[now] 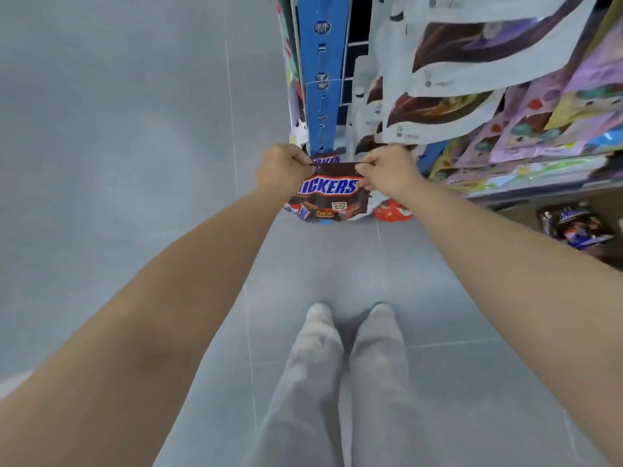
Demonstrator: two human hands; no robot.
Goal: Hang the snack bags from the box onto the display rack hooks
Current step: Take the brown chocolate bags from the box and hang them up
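A brown Snickers bag [332,193] hangs upright between my two hands, low in front of the blue display rack [324,79]. My left hand [282,170] pinches its top left corner. My right hand [387,170] pinches the top right corner. Another bag of the same kind [325,160] shows just behind the top edge, against the rack. The cardboard box [573,227] with more dark snack bags sits on the floor at the right.
White and brown bags [438,112] hang on the rack's right side, above pastel packets [539,136] on a shelf. A red packet [392,210] lies at the rack's foot. My legs stand on grey floor tiles [118,129].
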